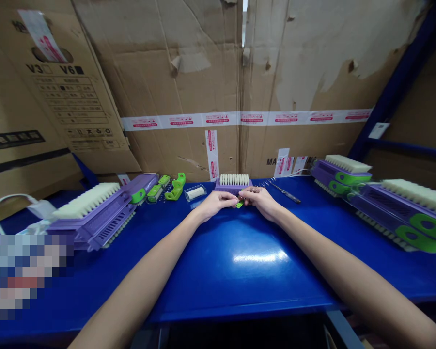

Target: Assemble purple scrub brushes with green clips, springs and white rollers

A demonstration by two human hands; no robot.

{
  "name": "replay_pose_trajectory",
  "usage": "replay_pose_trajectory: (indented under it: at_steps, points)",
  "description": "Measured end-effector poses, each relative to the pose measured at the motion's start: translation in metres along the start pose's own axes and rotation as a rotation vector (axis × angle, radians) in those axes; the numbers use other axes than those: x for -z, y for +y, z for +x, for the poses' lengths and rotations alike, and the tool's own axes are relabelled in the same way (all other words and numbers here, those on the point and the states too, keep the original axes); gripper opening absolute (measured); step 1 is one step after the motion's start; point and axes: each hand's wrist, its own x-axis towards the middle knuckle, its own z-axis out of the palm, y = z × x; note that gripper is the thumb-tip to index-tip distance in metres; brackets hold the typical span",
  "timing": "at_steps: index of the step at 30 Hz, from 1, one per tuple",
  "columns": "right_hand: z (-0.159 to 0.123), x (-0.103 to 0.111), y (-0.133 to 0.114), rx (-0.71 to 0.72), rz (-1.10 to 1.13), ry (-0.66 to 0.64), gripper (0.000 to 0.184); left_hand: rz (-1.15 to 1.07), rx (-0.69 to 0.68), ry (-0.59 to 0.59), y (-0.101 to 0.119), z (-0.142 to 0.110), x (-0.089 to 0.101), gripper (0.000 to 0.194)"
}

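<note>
Left hand [216, 204] and right hand [263, 201] close together, fingers [229, 203] of both pinching a small green part [239, 205], just behind it purple cream-bristled brush [234, 180], blue desk [210, 281] below.

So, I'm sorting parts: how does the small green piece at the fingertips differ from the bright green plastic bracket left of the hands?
The small green piece is held between the left hand and right hand; the bright green plastic bracket lies on the blue table. Fingers partly cover the piece; the bracket shows openly. Both are green.
</note>
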Motion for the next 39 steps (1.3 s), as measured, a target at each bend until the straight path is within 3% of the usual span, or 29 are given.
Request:
replay_pose_trajectory:
  at_steps: [4,14,18,22,35,39]
  points:
    - [0.0,-0.001,-0.001,0.0,-0.017,0.022,0.031,0.021,-0.005,0.023,-0.001,0.001,-0.001,0.023]
    - [-0.004,-0.007,-0.005,0.132,-0.249,0.008,0.04,0.06,-0.066,0.238,-0.012,0.009,-0.012,0.011]
    - [-0.002,-0.007,0.002,0.163,-0.221,-0.003,0.036,0.054,-0.075,0.293,-0.013,0.009,-0.012,0.017]
    - [-0.002,-0.008,0.006,0.182,-0.26,0.006,0.033,0.046,-0.076,0.307,-0.014,0.01,-0.012,0.026]
    - [-0.002,-0.005,0.012,0.441,-0.59,0.065,0.022,0.021,-0.063,0.252,-0.013,0.009,-0.01,0.025]
    - [0.001,-0.002,0.014,0.482,-0.62,0.098,0.022,0.045,-0.042,0.286,-0.012,0.008,-0.011,0.021]
